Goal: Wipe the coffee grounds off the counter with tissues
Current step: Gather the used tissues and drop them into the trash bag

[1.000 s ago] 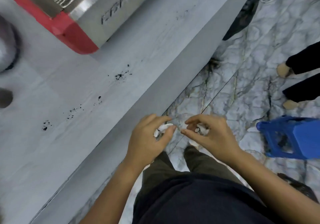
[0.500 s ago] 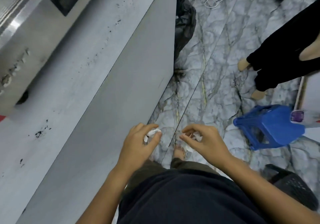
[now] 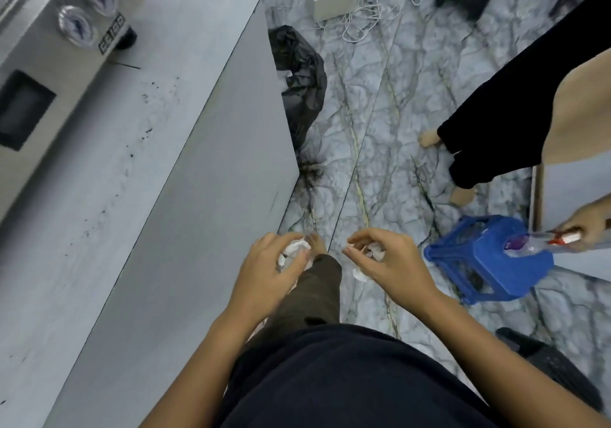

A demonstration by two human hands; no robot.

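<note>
The grey counter (image 3: 99,229) runs along the left, with dark coffee grounds (image 3: 148,129) scattered in a thin trail across its top. My left hand (image 3: 264,275) is closed around a crumpled white tissue (image 3: 294,249), held off the counter's front edge above the floor. My right hand (image 3: 386,262) pinches a smaller white tissue piece (image 3: 375,249), a short gap to the right of the left hand. Both hands hover over my legs, away from the grounds.
A steel coffee machine (image 3: 43,63) stands at the counter's back left. A black rubbish bag (image 3: 301,83) lies on the marble floor by the counter's end. A blue stool (image 3: 489,259), another person's legs (image 3: 496,123) and hand (image 3: 588,225) are on the right.
The view has swung right and forward along the counter, bringing the machine's front and the black bag into sight. My hands have drawn slightly apart, each still holding tissue.
</note>
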